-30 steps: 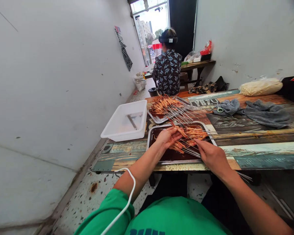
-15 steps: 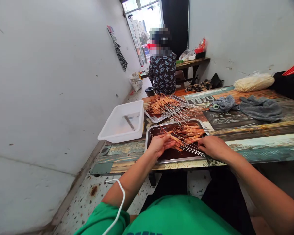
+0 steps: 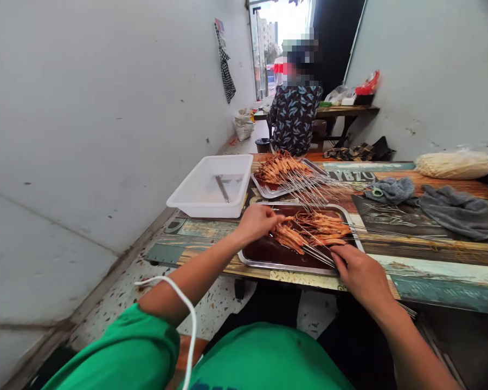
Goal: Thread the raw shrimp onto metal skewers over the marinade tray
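Observation:
A metal tray [image 3: 268,266] with dark red-brown sauce lies before me. In it are long orange-brown food pieces [image 3: 323,225] with thin stringy ends, threaded on metal skewers. My right hand [image 3: 361,268] is closed round the rear ends of several metal skewers [image 3: 318,254] at the tray's front right. The pieces on these skewers [image 3: 288,238] rest over the sauce, pointing left. Over the tray's left rim my left hand [image 3: 260,222] has its fingertips pinched together beside the stringy ends; what is between them is too small to make out.
Behind stands a second tray [image 3: 264,190] heaped with skewered pieces [image 3: 282,169]. To its left is a white plastic tub [image 3: 203,208] with a metal tool [image 3: 223,189] in it. Grey cloths [image 3: 457,208] and a bagged pale bundle [image 3: 455,164] lie right. A person [image 3: 296,119] sits beyond.
My left hand has moved back and left, from beneath the skewered pieces to their stringy ends, and its fingers have pinched together. My right hand still grips the skewers. The view has turned.

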The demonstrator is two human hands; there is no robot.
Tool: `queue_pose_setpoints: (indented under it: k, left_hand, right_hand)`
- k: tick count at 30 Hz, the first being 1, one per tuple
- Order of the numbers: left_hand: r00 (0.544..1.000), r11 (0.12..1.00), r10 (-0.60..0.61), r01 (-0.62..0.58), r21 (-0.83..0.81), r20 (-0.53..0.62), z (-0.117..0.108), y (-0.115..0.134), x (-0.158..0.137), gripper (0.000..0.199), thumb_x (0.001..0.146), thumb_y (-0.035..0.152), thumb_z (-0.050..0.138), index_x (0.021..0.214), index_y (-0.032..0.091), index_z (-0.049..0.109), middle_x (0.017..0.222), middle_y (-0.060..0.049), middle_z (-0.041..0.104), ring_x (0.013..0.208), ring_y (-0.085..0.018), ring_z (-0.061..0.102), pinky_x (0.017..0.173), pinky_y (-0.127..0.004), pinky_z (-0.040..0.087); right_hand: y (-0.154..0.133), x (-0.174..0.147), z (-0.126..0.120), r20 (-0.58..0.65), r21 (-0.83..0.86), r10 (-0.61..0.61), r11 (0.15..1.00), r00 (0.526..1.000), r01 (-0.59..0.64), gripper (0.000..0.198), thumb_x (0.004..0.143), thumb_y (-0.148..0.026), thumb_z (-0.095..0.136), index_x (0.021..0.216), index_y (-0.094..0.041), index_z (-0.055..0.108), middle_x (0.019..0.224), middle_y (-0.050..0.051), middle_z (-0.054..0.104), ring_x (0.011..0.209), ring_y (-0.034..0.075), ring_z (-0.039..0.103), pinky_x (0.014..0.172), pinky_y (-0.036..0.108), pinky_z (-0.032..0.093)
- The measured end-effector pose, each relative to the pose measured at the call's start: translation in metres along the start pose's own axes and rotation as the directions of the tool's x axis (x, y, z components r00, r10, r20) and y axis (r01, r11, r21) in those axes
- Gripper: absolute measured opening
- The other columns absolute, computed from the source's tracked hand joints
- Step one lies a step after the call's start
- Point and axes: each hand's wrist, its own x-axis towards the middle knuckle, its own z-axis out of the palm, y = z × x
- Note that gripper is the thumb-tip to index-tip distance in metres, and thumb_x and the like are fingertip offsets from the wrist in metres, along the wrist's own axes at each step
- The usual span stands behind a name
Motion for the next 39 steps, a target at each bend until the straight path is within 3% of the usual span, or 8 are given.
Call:
queue_pose_setpoints:
  k: [1,3,7,11,16,29,35,39]
  left_hand:
    - [0.995,0.989,0.068,-0.058,0.136,-0.073,-0.003,0.004,0.009,0.025,0.072,0.038,0.062,0.065,0.014,0.068,0.056,-0.003,0.062,0.052,-0.011,0.054,0.053,-0.021,0.040]
    - [0.983,0.919,0.183,-0.167,0.357,-0.012,0.000,0.011,0.029,0.017,0.071,0.031,0.063,0.075,0.016,0.071,0.069,-0.004,0.066,0.067,-0.014,0.059,0.063,-0.023,0.041]
    - [0.974,0.737,0.109,-0.212,0.642,0.197,0.022,0.019,0.056,0.021,0.069,0.029,0.065,0.082,0.013,0.071,0.086,-0.015,0.067,0.086,-0.024,0.061,0.074,-0.030,0.043]
    - [0.967,0.677,0.116,-0.244,0.695,0.226,0.035,0.019,0.061,0.023,0.075,0.022,0.058,0.091,0.009,0.069,0.096,-0.021,0.065,0.096,-0.029,0.060,0.083,-0.033,0.042]
    - [0.976,0.717,0.126,-0.214,0.663,0.178,0.024,0.016,0.060,0.019,0.071,0.022,0.060,0.083,0.011,0.070,0.089,-0.019,0.066,0.089,-0.028,0.061,0.078,-0.033,0.043]
    - [0.874,0.844,0.479,-0.434,0.317,-0.080,0.000,0.032,0.038,0.024,0.073,0.018,0.054,0.090,0.018,0.071,0.081,-0.004,0.069,0.072,-0.013,0.059,0.070,-0.022,0.043]
    - [0.972,0.969,0.223,-0.213,-0.123,0.073,0.014,0.022,0.032,0.025,0.077,0.019,0.052,0.098,0.017,0.065,0.060,0.000,0.063,0.051,-0.010,0.058,0.053,-0.020,0.045]
    - [0.988,0.887,0.027,0.045,-0.460,0.149,0.028,0.014,0.028,0.015,0.074,0.012,0.055,0.087,0.014,0.062,0.066,-0.001,0.064,0.058,-0.011,0.063,0.052,-0.020,0.049]
  right_hand:
    - [-0.001,-0.001,0.001,-0.023,-0.001,0.002,1.000,1.000,-0.002,0.022,0.086,-0.024,0.043,0.093,-0.022,0.064,0.094,0.002,0.069,0.077,0.015,0.064,0.060,0.025,0.045]
    - [-0.004,-0.001,0.002,-0.051,-0.010,0.011,1.000,0.999,-0.011,0.023,0.087,-0.023,0.043,0.098,-0.021,0.063,0.098,0.002,0.068,0.079,0.015,0.064,0.060,0.024,0.045]
    - [-0.011,-0.001,0.002,-0.064,-0.062,0.036,0.997,0.997,-0.039,0.028,0.086,-0.020,0.042,0.107,-0.021,0.060,0.104,0.002,0.067,0.077,0.014,0.064,0.057,0.024,0.044]
    - [-0.014,-0.001,0.003,-0.064,-0.114,0.046,0.992,0.997,-0.053,0.027,0.085,-0.019,0.044,0.106,-0.022,0.062,0.101,0.002,0.067,0.074,0.014,0.064,0.053,0.024,0.041]
    - [-0.015,-0.004,0.005,-0.074,-0.140,0.068,0.987,0.995,-0.078,0.027,0.086,-0.020,0.045,0.107,-0.022,0.062,0.094,0.001,0.068,0.071,0.013,0.063,0.052,0.024,0.040]
    - [-0.016,-0.007,0.008,-0.055,-0.125,0.131,0.983,0.990,-0.137,0.028,0.086,-0.022,0.043,0.107,-0.022,0.062,0.087,0.001,0.067,0.069,0.012,0.060,0.050,0.023,0.035]
    - [-0.019,-0.007,0.003,-0.059,-0.127,0.153,0.979,0.986,-0.160,0.028,0.086,-0.021,0.044,0.108,-0.022,0.061,0.087,0.001,0.066,0.071,0.013,0.060,0.052,0.024,0.035]
    - [-0.023,-0.008,0.000,-0.042,-0.116,0.193,0.973,0.980,-0.197,0.028,0.086,-0.020,0.044,0.108,-0.023,0.061,0.084,0.000,0.066,0.067,0.012,0.060,0.051,0.024,0.034]
